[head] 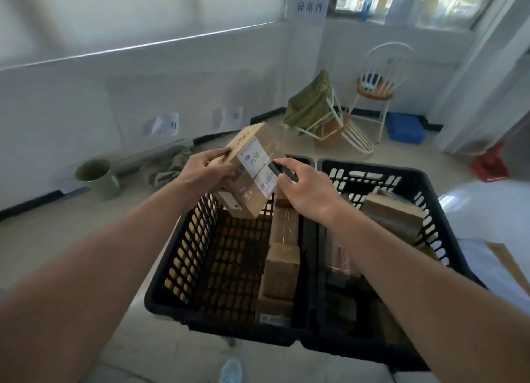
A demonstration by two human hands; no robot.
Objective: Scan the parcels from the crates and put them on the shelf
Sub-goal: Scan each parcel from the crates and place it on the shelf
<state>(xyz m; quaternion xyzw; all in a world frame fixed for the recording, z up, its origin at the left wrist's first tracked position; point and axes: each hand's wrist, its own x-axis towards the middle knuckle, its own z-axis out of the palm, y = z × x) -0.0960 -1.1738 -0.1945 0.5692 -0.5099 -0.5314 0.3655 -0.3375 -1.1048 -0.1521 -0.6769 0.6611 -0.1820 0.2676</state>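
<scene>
My left hand point(205, 169) grips a brown cardboard parcel point(245, 187) by its left side and holds it tilted above the left black crate point(183, 256). White shipping labels face me on the parcel. My right hand point(308, 190) holds a small black scanner point(282, 172) whose tip is right at the lower label. Several more brown parcels point(279, 271) lie along the right side of the left crate. The right black crate point(430, 199) holds more parcels point(393, 215). No shelf is in view.
Both crates stand side by side on a pale surface in front of me. On the floor beyond are a green bucket point(99, 176), a crumpled cloth point(169, 167), a tipped white chair with a green bag point(312, 107), an upright chair point(378, 87), a blue bin point(405, 127) and a red object point(489, 163).
</scene>
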